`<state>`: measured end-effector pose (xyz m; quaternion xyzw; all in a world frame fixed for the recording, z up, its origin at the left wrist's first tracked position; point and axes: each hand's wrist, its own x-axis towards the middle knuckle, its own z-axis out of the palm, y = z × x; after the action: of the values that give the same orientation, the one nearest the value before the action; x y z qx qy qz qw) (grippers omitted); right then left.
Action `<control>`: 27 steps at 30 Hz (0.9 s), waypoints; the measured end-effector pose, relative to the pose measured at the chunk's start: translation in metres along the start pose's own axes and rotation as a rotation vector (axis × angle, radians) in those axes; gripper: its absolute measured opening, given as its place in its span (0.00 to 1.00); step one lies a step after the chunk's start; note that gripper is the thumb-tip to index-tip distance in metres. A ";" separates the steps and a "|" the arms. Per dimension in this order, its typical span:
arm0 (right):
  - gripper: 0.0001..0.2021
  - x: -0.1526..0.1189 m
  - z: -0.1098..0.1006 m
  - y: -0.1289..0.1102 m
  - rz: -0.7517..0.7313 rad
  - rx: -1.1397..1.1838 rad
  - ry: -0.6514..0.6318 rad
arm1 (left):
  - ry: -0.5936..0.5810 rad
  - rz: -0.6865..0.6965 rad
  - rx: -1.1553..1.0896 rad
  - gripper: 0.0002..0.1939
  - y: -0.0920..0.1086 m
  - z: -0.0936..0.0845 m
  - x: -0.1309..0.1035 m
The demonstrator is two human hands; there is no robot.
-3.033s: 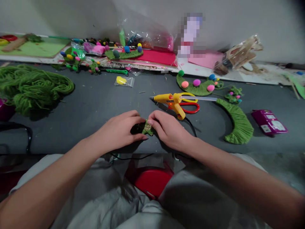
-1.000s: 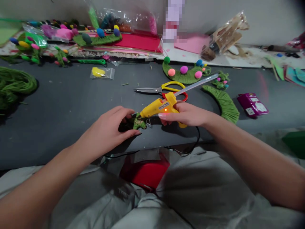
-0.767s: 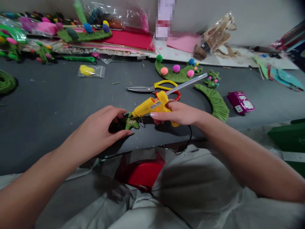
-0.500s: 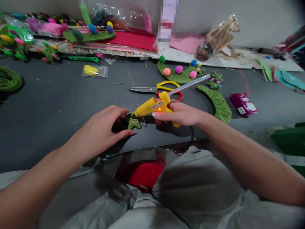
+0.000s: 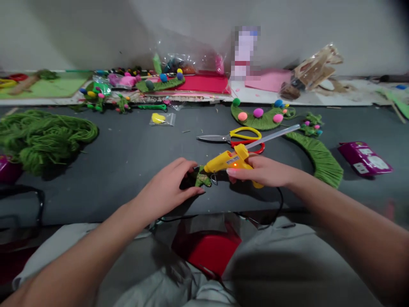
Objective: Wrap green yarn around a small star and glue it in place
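My right hand [image 5: 255, 170] is closed around a yellow glue gun [image 5: 220, 162], whose small orange light glows. A clear glue stick [image 5: 275, 135] juts from its back end. The nozzle points left and meets a small green yarn-wrapped star [image 5: 202, 177] on the table. My left hand [image 5: 174, 179] grips that star from the left between thumb and fingers. Just behind the glue gun lie scissors [image 5: 223, 137] with one yellow and one red handle. A green yarn-wrapped crescent [image 5: 319, 160] rests beyond my right hand.
A heap of green yarn [image 5: 47, 136] sits at the left. Farther back are a crescent with coloured pompoms [image 5: 260, 119], a small bag with a yellow piece [image 5: 159, 118] and red sheets [image 5: 204, 84]. A purple packet [image 5: 364, 159] lies at the right. The glue gun's black cord [image 5: 281, 200] hangs over the front edge.
The camera view has turned left and up, so everything appears farther right and lower, and the yarn heap shows more. Both hands keep their hold, with the nozzle still at the star.
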<state>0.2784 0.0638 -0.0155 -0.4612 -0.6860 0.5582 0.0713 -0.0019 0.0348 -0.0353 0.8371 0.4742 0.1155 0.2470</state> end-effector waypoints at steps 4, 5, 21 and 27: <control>0.22 0.000 0.000 0.001 -0.029 0.035 0.018 | 0.020 0.002 0.017 0.25 -0.001 0.001 0.000; 0.22 0.000 0.000 0.002 -0.030 0.046 0.022 | 0.020 -0.002 0.019 0.25 -0.001 0.001 0.000; 0.23 -0.001 0.001 -0.002 -0.039 0.022 0.009 | 0.009 0.012 0.002 0.26 -0.001 0.000 0.000; 0.23 0.001 0.000 0.002 -0.030 0.032 -0.002 | 0.019 0.008 0.010 0.26 -0.001 0.000 0.000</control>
<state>0.2789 0.0644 -0.0181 -0.4491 -0.6839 0.5684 0.0867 -0.0030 0.0353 -0.0362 0.8392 0.4735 0.1220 0.2379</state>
